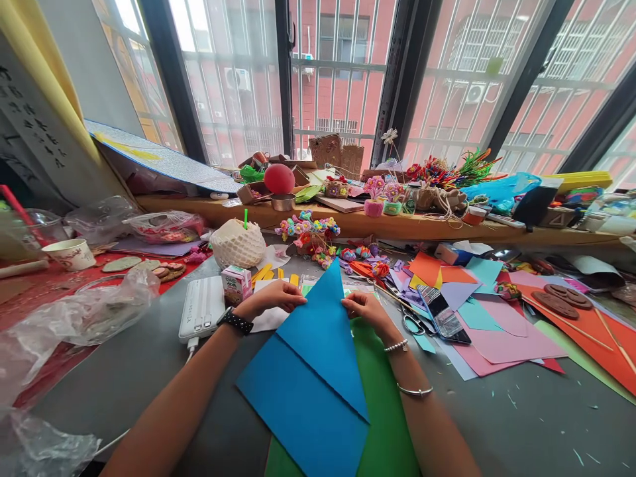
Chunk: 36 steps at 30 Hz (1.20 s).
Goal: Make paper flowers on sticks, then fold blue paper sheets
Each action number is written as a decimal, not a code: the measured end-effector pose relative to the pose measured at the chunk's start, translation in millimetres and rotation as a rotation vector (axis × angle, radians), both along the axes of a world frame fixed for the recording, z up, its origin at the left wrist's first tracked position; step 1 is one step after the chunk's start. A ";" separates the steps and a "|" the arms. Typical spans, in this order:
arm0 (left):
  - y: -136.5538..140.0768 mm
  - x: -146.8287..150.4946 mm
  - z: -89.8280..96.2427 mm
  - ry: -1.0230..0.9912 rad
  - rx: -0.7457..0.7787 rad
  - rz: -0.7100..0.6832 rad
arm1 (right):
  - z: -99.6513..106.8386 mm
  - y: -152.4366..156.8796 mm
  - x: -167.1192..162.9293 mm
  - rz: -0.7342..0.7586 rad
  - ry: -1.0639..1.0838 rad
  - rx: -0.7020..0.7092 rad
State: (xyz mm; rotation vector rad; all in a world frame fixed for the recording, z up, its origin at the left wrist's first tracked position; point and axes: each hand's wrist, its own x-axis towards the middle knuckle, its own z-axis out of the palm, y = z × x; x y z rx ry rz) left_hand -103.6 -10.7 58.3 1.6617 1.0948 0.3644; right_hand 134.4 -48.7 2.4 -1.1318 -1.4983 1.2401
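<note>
A blue sheet of paper (pixel 303 391) is held up in front of me, with one part folded over so that its top comes to a point. My left hand (pixel 278 297) pinches the left edge near that point. On the opposite edge, the thumb and fingers of my right hand (pixel 366 310) are closed on the same paper. Behind and below it lies a green sheet (pixel 387 404), partly covered by the blue one. Scissors (pixel 413 324) and a dark phone (pixel 443 314) lie to the right of my right hand.
Left of my hands are a white power bank (pixel 203 306) with a cable, a small drink carton (pixel 237 285) and a netted white fruit with a straw (pixel 238 243). Coloured paper (pixel 511 331) spreads over the right. Crafts line a wooden ledge (pixel 348 220) below the windows.
</note>
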 end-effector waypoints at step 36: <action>-3.3 1.5 5.4 -0.034 0.032 0.127 | 0.8 -0.9 -3.3 -0.079 -0.109 0.204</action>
